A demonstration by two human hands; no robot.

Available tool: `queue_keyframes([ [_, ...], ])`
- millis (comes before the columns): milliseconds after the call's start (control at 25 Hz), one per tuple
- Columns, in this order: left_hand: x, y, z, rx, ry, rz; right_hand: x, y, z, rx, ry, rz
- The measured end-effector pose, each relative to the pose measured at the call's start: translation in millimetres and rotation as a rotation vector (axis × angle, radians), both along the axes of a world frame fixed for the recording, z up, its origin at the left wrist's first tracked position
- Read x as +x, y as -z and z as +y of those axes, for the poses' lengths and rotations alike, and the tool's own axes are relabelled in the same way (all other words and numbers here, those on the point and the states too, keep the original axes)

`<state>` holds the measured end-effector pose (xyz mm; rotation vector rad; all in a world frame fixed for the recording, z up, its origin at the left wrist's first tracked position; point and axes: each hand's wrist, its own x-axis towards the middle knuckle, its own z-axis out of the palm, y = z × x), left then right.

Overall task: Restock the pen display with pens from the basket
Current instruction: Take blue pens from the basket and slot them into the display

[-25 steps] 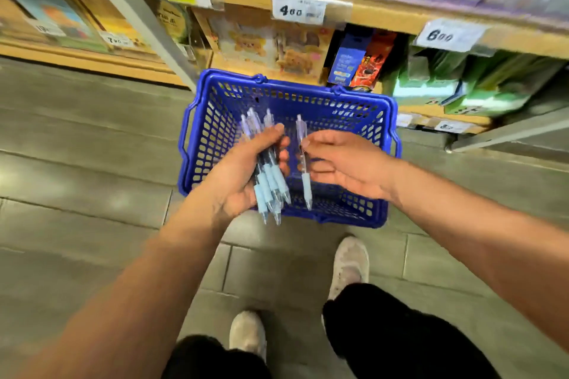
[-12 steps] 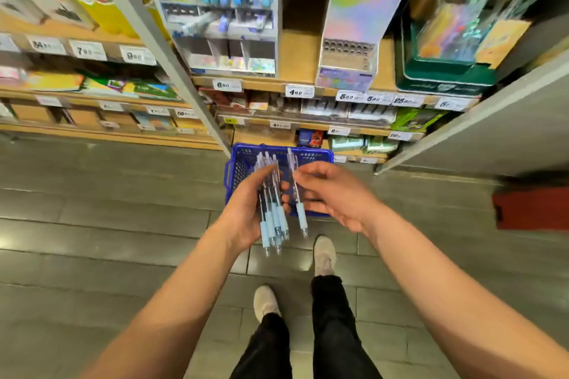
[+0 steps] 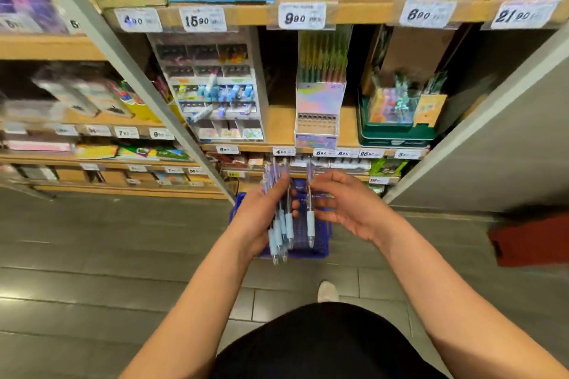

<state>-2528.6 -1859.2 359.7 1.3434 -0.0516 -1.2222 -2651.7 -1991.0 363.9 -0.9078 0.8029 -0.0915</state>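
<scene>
- Blue-gripped pens [image 3: 278, 226] sit in a bunch in the left hand [image 3: 258, 218]. Its fingers are curled round the barrels, and the tips point down past the heel of the palm.
- To the right of those fingers, with a gap between, a single pen [image 3: 310, 220] stands upright, tip down. It is pinched between the thumb and fingertips of the right hand [image 3: 348, 208].
- Beneath both sets of fingers a blue basket [image 3: 321, 240] rests on the grey floor [image 3: 92, 255], mostly hidden by the hands.
- Above the fingers and a little left, the white tiered pen display [image 3: 215, 95] stands on a wooden shelf [image 3: 277, 126]. There are blue items in its middle rows, too blurred to tell apart.
- Higher still, price tags [image 3: 303, 15] line the shelf edge.
</scene>
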Motion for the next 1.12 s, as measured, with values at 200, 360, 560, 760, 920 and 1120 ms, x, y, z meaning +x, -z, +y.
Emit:
queue_keyframes([
  [200,6,-10,-21,-0.049,-0.061,-0.022,8,-8,-31,0.012,-0.041,-0.008],
  [360,19,-2,-35,-0.001,-0.020,-0.011,24,-1,-45,0.055,0.007,0.003],
  [560,57,9,-64,0.048,0.020,0.025,58,15,-53,0.059,0.116,0.025],
  [760,111,40,-89,0.004,0.109,0.085,99,41,-59,0.081,0.202,0.051],
  [920,141,78,-107,0.071,0.163,0.059,129,73,-68,0.039,0.265,0.037],
  [1120,166,138,-136,0.050,0.148,0.021,146,129,-97,-0.002,0.273,-0.065],
])
